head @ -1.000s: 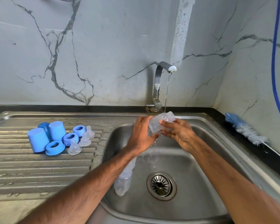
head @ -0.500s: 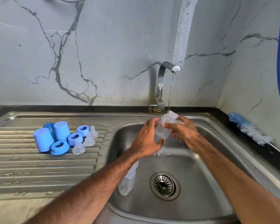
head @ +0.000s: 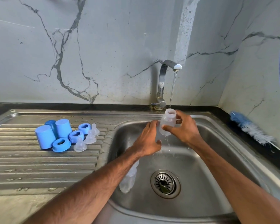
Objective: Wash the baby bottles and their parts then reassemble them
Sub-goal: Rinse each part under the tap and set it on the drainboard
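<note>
My right hand [head: 185, 128] grips a clear baby bottle [head: 168, 122], held upright over the sink with its open mouth under the running tap stream. My left hand [head: 148, 139] is beside the bottle's lower left, fingers spread, just off it. Another clear bottle [head: 128, 180] lies in the sink basin, partly hidden under my left forearm. On the draining board stand blue caps [head: 54, 131], blue collar rings [head: 61, 145] and clear teats [head: 80, 145].
The steel tap [head: 162, 84] runs water at the back of the sink [head: 200, 183]. The drain strainer [head: 165, 183] sits in the basin floor. A blue and white bottle brush [head: 250, 126] lies on the dark counter at the right. A blue hose hangs along the right wall.
The bottle was tilted and held in both hands. It now stands upright under the stream in my right hand alone, and my left hand has come off it and opened.
</note>
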The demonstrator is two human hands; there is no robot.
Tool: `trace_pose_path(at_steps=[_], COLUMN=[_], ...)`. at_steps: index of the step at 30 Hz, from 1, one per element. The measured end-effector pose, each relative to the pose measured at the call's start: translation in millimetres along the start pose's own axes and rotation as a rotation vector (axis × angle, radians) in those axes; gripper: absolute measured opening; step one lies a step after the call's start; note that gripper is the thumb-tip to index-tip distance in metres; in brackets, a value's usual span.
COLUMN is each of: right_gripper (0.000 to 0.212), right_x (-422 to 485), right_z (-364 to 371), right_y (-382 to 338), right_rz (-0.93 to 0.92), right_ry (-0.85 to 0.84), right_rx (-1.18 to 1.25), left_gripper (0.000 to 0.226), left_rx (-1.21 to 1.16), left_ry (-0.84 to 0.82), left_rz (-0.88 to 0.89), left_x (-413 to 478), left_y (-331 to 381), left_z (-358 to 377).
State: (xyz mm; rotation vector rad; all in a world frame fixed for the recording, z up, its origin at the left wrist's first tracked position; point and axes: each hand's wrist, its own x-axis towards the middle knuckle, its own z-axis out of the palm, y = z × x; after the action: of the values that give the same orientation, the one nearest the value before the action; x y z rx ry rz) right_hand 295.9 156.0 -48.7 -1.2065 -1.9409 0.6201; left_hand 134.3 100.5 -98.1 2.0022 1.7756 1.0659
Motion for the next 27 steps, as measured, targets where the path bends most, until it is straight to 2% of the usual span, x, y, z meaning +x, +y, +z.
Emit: trace_pose_path(at_steps=[3, 5, 9, 14, 16, 19, 22, 24, 27], right_gripper=[0.079, 0.079, 0.045, 0.066, 0.070, 0.073, 0.075, 0.067, 0.041], right_x=[-1, 0, -6, -7, -3, 1, 1, -5, -6], right_z=[0, 5, 7, -7, -8, -7, -8, -4, 8], right_y=[-3, -2, -7, -4, -1, 1, 4, 5, 11], right_rz=[-0.038, 0.028, 0.482, 0.872, 0.923, 0.965, 0.900, 0.724, 0.384], right_ry=[0.002, -0.059, -0.298, -0.535, -0.593, -0.620, -0.649, -0.605, -0.364], right_rx=[-0.046, 0.048, 0.440, 0.899, 1.008, 1.098, 0.997, 0.708, 0.237], left_gripper=[0.075, 0.069, 0.063, 0.065, 0.061, 0.062, 0.064, 0.061, 0.024], left_rx=[-0.017, -0.016, 0.068, 0.192, 0.245, 0.178, 0.040, -0.098, -0.296], left_ry=[0.008, 0.014, 0.048, 0.018, 0.035, 0.097, 0.145, 0.183, 0.258], left_rz=[-0.005, 0.010, 0.038, 0.090, 0.107, 0.047, -0.110, -0.247, -0.411], left_x=[0, 0, 1, -1, 3, 17, 50, 73, 92], left_y=[2, 1, -2, -3, -3, 2, 12, 21, 27], left_z=[0, -2, -6, -13, -17, -22, -24, -28, -28])
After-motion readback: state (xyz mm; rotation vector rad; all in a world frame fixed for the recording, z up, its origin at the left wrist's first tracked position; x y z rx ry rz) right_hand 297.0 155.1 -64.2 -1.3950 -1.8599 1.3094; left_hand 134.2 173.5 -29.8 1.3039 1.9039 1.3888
